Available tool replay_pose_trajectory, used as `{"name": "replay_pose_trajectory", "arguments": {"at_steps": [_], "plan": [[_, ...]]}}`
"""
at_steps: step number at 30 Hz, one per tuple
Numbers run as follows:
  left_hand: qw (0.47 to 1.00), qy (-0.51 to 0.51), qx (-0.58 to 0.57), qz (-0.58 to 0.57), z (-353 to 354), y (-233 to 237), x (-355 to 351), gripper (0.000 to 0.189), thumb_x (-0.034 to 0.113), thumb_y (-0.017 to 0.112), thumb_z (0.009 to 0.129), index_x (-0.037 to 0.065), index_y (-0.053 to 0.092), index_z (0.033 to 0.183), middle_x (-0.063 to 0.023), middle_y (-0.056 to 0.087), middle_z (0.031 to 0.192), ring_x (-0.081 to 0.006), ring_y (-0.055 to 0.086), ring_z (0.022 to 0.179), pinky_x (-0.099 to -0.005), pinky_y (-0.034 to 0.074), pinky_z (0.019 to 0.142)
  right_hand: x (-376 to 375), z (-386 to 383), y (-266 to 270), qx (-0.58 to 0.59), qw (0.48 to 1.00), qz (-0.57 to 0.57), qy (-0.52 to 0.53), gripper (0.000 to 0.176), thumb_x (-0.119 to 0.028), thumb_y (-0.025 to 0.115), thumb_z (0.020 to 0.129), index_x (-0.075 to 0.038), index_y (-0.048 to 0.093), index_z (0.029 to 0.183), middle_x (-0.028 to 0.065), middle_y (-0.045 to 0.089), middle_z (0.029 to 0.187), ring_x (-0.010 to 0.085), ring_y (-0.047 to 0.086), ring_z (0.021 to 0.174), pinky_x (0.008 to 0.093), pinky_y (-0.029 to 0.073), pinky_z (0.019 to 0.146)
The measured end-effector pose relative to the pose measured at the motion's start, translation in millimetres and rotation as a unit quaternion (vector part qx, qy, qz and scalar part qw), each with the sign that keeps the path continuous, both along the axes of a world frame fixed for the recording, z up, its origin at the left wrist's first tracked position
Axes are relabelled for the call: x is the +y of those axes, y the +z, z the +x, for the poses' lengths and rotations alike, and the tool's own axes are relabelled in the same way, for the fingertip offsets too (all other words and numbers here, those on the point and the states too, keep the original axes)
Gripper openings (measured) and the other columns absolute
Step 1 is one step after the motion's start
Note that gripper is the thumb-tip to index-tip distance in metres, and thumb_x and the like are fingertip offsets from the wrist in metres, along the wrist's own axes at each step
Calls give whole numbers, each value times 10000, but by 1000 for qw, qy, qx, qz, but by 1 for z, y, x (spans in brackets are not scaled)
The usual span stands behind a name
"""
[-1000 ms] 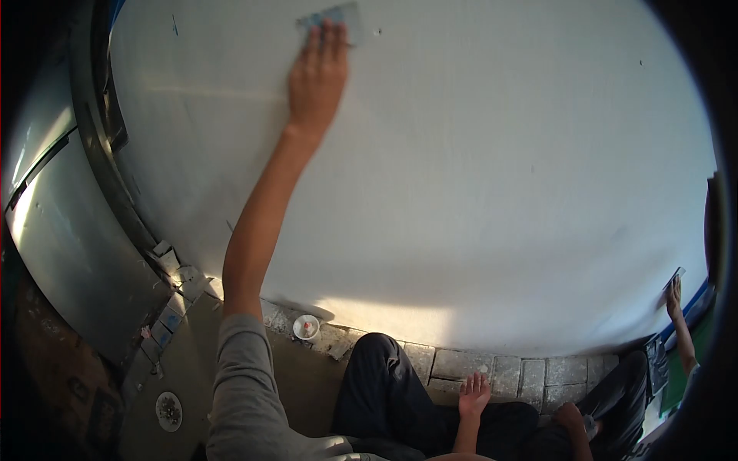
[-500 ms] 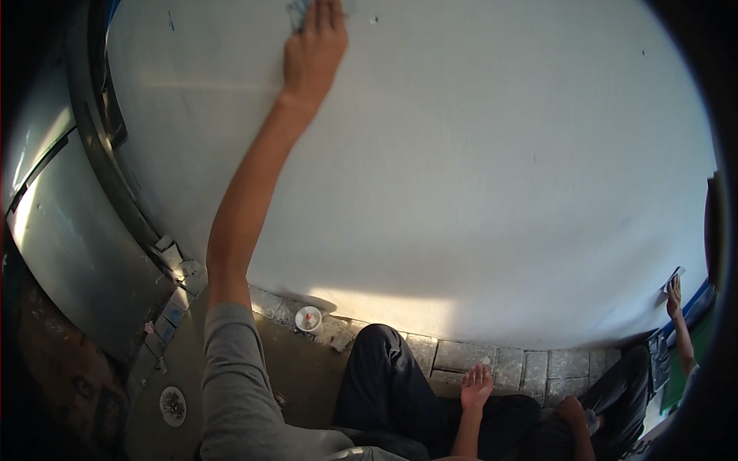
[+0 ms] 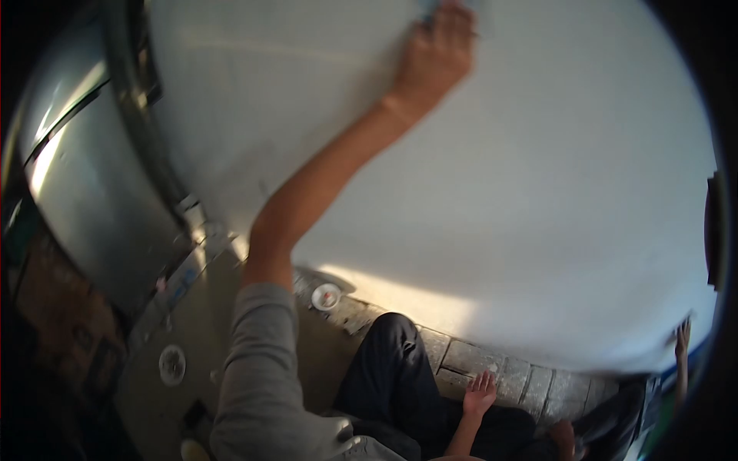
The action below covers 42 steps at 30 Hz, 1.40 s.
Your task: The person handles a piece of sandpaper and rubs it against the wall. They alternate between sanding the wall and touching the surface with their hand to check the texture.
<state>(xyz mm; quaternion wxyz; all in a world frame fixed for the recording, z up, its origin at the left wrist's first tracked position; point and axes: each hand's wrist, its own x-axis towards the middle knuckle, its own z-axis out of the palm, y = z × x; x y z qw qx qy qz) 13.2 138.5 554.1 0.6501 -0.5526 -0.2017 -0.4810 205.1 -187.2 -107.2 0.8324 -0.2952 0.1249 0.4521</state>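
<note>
my left hand, blurred, lay over a bluish pad against the pale wall, seemingly to keep it flat; whether i gripped it, i couldn't tell. right hand rested open, palm up, near my raised knee, presumably unneeded.

The wall looks smooth and matt, the metal panel glossy.

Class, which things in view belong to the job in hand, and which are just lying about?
Job in hand:
left hand
bluish pad beneath it, partly out of frame
pale wall

Apparently just lying about:
round white tub, something red inside
white dish on the floor
</note>
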Motion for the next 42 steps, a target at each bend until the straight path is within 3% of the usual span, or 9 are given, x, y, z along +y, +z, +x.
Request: {"name": "replay_pose_trajectory", "arguments": {"at_steps": [4,12,16,18,21,26,29,34,42], "plan": [[995,-24,64,67,-12,-33,15,296,132,667,860,12,704,1128,-183,704,1186,-305,660,1148,-452,583,810,1,1,1,2,1000,-1,18,489,-345,503,999,-152,478,1448,-13,493,1477,213,497,1310,383,457,998],[998,-20,21,57,-31,69,32,433,42,664,884,-78,589,1293,-227,622,1322,-291,616,1230,-354,548,973,1,0,7,1,1000,-10,0,490,-344,491,1010,-152,467,1460,-11,484,1488,205,499,1311,372,462,990],[993,-78,53,76,-24,-4,32,293,150,661,877,23,695,1139,-159,692,1217,-281,637,1184,-434,570,844,0,-1,4,9,1000,-18,-11,480,-344,489,1010,-160,474,1453,-16,497,1478,201,505,1306,376,457,992],[991,-85,82,64,-32,-40,16,232,136,671,889,44,711,1097,-98,720,1172,-200,668,1146,-328,589,835,-1,0,0,-5,1000,-12,1,476,-351,493,1006,-167,482,1445,-20,515,1462,198,509,1302,386,455,992],[988,-131,68,47,-43,-16,36,307,158,652,896,1,686,1158,-129,699,1216,-257,641,1185,-401,571,868,2,-1,3,5,1000,-31,-1,473,-362,495,1003,-174,489,1437,-24,528,1447,194,512,1298,391,456,988],[1000,15,-16,-11,-72,60,40,455,29,703,855,-72,598,1286,-222,630,1312,-280,627,1217,-346,557,968,5,-1,1,-4,999,-35,-7,470,-371,502,1001,-178,494,1430,-23,536,1433,195,523,1280,394,460,984],[999,14,7,36,-61,14,36,305,86,614,923,46,668,1220,-110,663,1302,-208,635,1212,-321,578,910,4,-1,1,-13,999,-41,-5,471,-371,506,999,-178,494,1428,-18,537,1429,199,526,1275,396,463,982],[993,-51,107,-20,-44,-79,8,335,91,640,903,57,670,1235,-106,670,1291,-210,630,1222,-299,575,911,2,-3,2,-17,999,-29,0,510,-363,489,1012,-157,427,1473,19,486,1475,224,462,1343,394,415,1033],[998,-24,23,47,-35,50,23,393,47,692,862,1,645,1249,-145,669,1271,-231,647,1187,-310,572,930,3,-5,6,-10,999,-30,-11,519,-362,483,1011,-154,419,1481,22,486,1475,233,471,1340,402,418,1038]]}}
